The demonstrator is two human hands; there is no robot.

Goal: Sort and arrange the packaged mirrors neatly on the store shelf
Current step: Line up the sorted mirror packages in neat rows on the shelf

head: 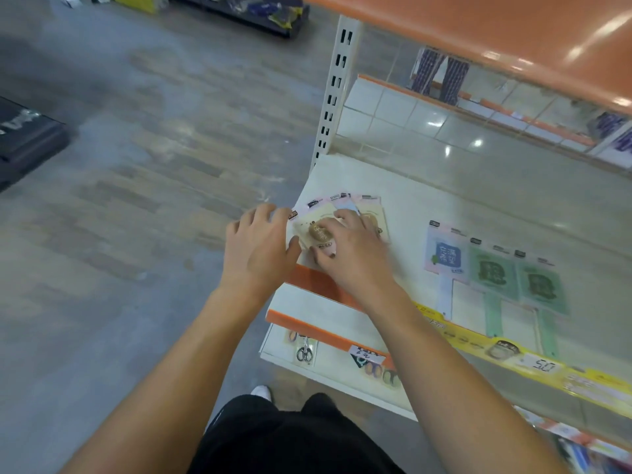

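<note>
A fanned stack of cream and pink packaged mirrors lies at the left end of the white shelf. My left hand grips the stack's left edge, thumb on top. My right hand presses flat on the top pack, which shows a brown figure. Further right lie a blue-and-pink handled mirror pack and two green handled mirror packs, side by side with handles toward the front edge.
An orange shelf overhangs above. A slotted white upright stands at the shelf's left rear. A yellow price strip runs along the front edge. Lower shelves hold scissors. Grey floor lies to the left.
</note>
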